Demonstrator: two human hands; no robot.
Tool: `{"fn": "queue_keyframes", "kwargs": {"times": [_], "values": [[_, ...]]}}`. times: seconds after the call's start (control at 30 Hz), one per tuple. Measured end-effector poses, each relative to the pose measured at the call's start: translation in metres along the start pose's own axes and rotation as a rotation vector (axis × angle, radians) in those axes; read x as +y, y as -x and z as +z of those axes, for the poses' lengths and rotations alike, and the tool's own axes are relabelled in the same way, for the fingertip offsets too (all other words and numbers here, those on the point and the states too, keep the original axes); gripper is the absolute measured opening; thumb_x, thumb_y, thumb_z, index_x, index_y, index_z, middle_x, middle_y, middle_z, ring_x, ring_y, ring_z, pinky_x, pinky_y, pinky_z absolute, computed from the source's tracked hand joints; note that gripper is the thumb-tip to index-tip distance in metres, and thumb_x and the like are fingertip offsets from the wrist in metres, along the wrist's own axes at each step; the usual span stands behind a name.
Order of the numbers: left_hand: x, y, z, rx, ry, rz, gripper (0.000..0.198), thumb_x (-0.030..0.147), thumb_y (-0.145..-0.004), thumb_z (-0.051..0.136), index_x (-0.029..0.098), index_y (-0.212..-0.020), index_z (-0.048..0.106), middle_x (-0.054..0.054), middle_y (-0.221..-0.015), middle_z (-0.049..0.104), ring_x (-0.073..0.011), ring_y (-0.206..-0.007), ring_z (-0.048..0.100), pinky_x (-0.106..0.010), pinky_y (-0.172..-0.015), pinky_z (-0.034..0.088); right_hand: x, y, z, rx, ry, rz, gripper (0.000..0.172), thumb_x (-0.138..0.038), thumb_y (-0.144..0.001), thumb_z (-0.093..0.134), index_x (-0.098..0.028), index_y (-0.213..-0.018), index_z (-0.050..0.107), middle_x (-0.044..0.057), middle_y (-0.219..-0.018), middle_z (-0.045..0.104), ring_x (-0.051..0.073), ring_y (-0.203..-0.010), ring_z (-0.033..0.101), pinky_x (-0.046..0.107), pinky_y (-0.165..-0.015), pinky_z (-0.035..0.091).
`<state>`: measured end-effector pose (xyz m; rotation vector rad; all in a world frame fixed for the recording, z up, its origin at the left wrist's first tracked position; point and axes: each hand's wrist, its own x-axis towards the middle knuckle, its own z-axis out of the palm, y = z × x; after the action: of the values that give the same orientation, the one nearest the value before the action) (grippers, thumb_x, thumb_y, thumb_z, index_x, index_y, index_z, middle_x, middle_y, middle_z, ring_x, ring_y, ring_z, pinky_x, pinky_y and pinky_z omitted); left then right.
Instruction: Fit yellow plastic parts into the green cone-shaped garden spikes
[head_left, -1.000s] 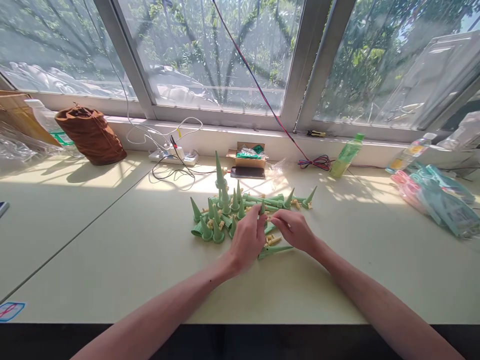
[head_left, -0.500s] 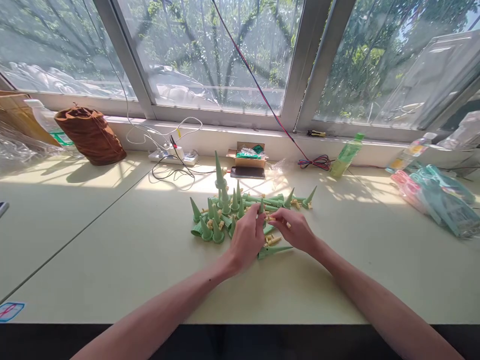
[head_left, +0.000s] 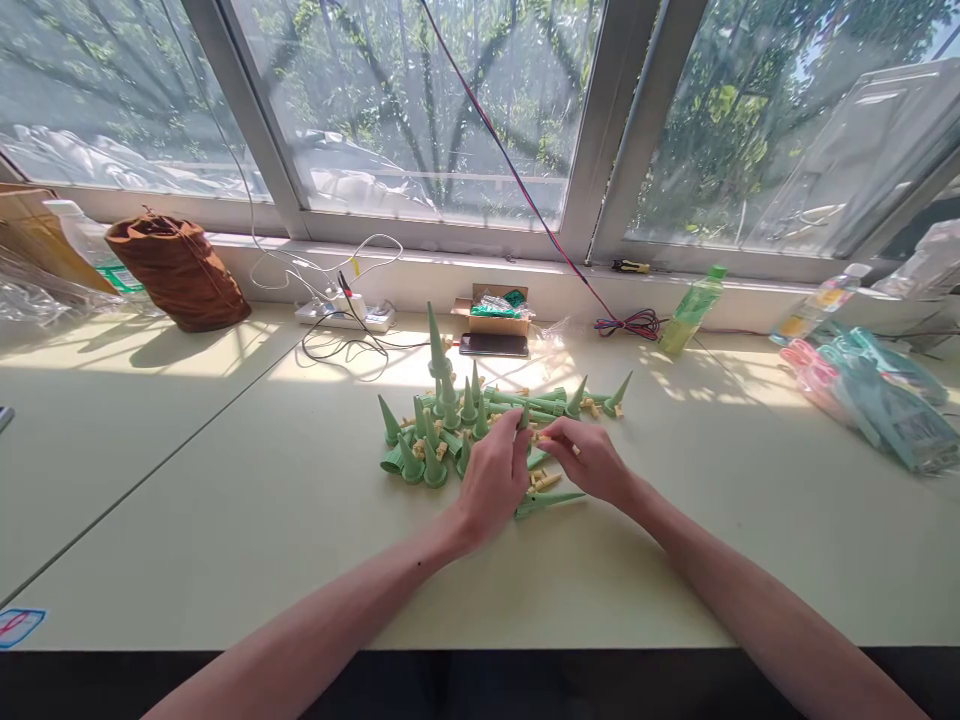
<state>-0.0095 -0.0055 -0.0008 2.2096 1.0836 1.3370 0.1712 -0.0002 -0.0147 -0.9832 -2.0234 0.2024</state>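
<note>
My left hand [head_left: 493,470] is closed around a green plastic spike [head_left: 524,416], whose tip shows above the fingers. Close beside it on the right, my right hand [head_left: 591,458] pinches a small pale-yellow plastic fitting [head_left: 537,436] against the spike's side; the exact contact is hidden by the fingers. Several green cone-shaped spikes [head_left: 434,468] stand upright left of my hands, with loose yellow fittings among them. Below my fingers lie more yellow fittings [head_left: 546,482] and a green spike on its side [head_left: 551,502].
Behind the pile are a dark phone [head_left: 493,344] and a small open cardboard box [head_left: 500,322]. A power strip [head_left: 346,315] with cables and a brown pouch [head_left: 180,270] stand to the left. At right are a green bottle [head_left: 694,312] and plastic-bagged items [head_left: 877,400].
The view has shifted very slightly. Both hands keep the same place and grip, and the pile looks the same.
</note>
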Motion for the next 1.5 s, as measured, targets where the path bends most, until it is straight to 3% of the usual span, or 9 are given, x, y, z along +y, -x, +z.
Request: {"fn": "queue_keyframes", "kwargs": {"times": [0.53, 1.07, 1.27, 1.5], "values": [[-0.002, 0.001, 0.001, 0.009, -0.044, 0.055, 0.015, 0.023, -0.100, 0.038, 0.017, -0.105, 0.051, -0.005, -0.088, 0.066, -0.0121, -0.064, 0.056, -0.023, -0.060, 0.042, -0.003, -0.001, -0.001, -0.015, -0.020, 0.018, 0.021, -0.032, -0.097, 0.051, -0.018, -0.082, 0.058, -0.001, -0.063, 0.057, 0.010, -0.052, 0.044, 0.022, -0.052, 0.037], [-0.001, 0.000, 0.000, -0.033, 0.019, -0.010, 0.017, 0.024, -0.101, 0.035, 0.017, -0.103, 0.050, -0.006, -0.085, 0.064, -0.0160, -0.073, 0.062, -0.025, -0.064, 0.045, -0.003, -0.001, 0.000, -0.021, 0.009, 0.013, 0.026, -0.033, -0.097, 0.051, -0.018, -0.076, 0.055, -0.002, -0.058, 0.052, 0.009, -0.049, 0.040, 0.023, -0.049, 0.033], [0.000, -0.004, -0.001, -0.039, 0.079, -0.038, 0.022, 0.027, -0.101, 0.034, 0.016, -0.107, 0.051, -0.005, -0.085, 0.063, -0.0125, -0.066, 0.054, -0.025, -0.064, 0.042, -0.005, -0.001, -0.001, 0.014, 0.021, -0.016, 0.027, -0.034, -0.096, 0.052, -0.019, -0.073, 0.053, -0.005, -0.053, 0.046, 0.008, -0.046, 0.038, 0.021, -0.047, 0.032], [-0.002, -0.006, -0.001, -0.099, 0.181, -0.146, 0.029, 0.032, -0.102, 0.031, 0.017, -0.109, 0.056, 0.002, -0.068, 0.049, -0.0104, -0.056, 0.040, -0.023, -0.057, 0.035, -0.012, 0.000, 0.002, 0.089, 0.161, -0.187, 0.036, -0.038, -0.095, 0.055, -0.020, -0.065, 0.045, -0.006, -0.050, 0.042, 0.008, -0.045, 0.032, 0.024, -0.047, 0.027]]}}
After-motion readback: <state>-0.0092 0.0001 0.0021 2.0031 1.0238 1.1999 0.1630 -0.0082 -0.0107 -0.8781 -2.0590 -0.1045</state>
